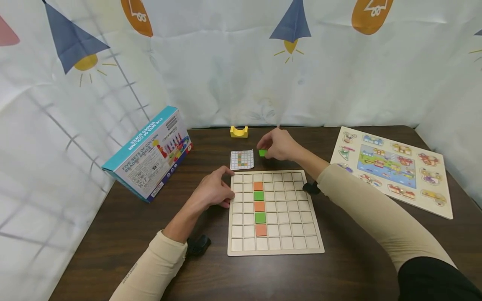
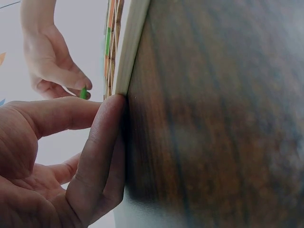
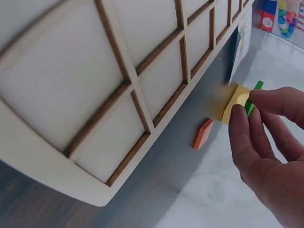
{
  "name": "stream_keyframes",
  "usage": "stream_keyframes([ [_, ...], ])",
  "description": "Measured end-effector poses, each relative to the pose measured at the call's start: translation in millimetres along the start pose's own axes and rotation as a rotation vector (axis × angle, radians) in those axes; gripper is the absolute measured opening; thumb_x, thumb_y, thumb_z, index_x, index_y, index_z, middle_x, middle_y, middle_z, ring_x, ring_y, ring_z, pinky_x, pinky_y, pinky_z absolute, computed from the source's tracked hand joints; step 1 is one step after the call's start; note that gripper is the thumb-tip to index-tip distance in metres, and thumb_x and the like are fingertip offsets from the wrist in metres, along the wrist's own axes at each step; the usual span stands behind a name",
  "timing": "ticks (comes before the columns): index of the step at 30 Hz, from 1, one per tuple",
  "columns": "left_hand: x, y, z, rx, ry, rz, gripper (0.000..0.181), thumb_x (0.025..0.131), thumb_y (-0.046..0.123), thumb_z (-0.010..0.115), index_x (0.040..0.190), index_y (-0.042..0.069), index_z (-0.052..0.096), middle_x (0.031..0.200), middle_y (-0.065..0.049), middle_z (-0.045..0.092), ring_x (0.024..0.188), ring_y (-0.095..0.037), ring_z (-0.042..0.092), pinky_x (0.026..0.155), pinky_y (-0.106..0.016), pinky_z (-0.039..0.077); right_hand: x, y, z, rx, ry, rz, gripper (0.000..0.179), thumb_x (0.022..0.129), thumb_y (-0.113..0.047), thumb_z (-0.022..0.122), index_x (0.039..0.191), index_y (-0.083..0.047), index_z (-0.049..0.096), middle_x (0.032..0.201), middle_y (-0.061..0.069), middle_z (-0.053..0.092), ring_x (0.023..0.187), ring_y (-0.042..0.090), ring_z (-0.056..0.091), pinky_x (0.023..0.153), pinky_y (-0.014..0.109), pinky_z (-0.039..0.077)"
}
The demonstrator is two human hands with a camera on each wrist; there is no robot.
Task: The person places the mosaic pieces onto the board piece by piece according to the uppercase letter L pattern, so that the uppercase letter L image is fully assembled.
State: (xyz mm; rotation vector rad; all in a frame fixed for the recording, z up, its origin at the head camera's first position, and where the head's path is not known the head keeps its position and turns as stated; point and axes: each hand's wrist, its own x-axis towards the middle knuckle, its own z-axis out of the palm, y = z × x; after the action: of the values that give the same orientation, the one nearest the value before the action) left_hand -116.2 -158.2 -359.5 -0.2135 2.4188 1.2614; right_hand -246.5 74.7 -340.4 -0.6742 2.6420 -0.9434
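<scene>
Workpiece Edges and Working Room

The wooden grid board (image 1: 283, 218) lies flat on the counter (image 1: 278, 278), with a strip of counter along its near edge. Orange and green tiles (image 1: 260, 218) alternate down its third column from the left, in rows two to six.

Left hand (image 1: 214, 188): positioned outside the board's left edge, close to the far left corner. The fingertips touch the board's rim; the grip is loosely spread and not wrapped around the rim.

Right hand (image 1: 280, 144): positioned beyond the board's far edge. The grip is closed to the thickness of one green tile (image 1: 262, 153), pinched between thumb and fingers. The forearm passes over the board's far right corner area.

Far side: a pattern card (image 1: 242, 160) lies just beyond the far edge, left of the green tile. A yellow arch block (image 1: 239, 132) stands behind it, near the counter's back edge. A loose orange tile (image 3: 203, 134) lies between board and curtain (image 1: 211, 83).

Flanks: a beaded-column box (image 1: 150, 154) stands well left of the board; a picture puzzle board (image 1: 391, 167) lies to the right, separated by counter.
</scene>
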Motion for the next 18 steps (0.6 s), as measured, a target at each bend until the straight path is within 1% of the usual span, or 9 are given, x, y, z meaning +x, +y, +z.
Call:
stream_keyframes([
  [9, 0.5, -1.0, 0.4, 0.007, -0.005, 0.009, 0.065, 0.086, -0.003, 0.074, 0.144, 0.014, 0.05, 0.092, -0.016, 0.067, 0.065, -0.022, 0.07, 0.058, -0.034, 0.065, -18.6, 2, -2, 0.03, -0.026, 0.03, 0.03, 0.084, 0.0, 0.076, 0.113, -0.008, 0.079, 0.108, 0.009, 0.076, 0.103, 0.025, 0.068, 0.087, 0.039, 0.06],
  [18, 0.4, 0.2, -0.4, -0.002, -0.009, 0.009, 0.065, 0.086, -0.003, 0.074, 0.143, 0.015, 0.05, 0.092, -0.017, 0.066, 0.066, -0.024, 0.07, 0.058, -0.035, 0.066, -39.1, 5, -3, 0.072, -0.014, 0.019, 0.029, 0.084, 0.001, 0.078, 0.112, -0.007, 0.08, 0.108, 0.008, 0.077, 0.101, 0.025, 0.069, 0.088, 0.039, 0.061],
])
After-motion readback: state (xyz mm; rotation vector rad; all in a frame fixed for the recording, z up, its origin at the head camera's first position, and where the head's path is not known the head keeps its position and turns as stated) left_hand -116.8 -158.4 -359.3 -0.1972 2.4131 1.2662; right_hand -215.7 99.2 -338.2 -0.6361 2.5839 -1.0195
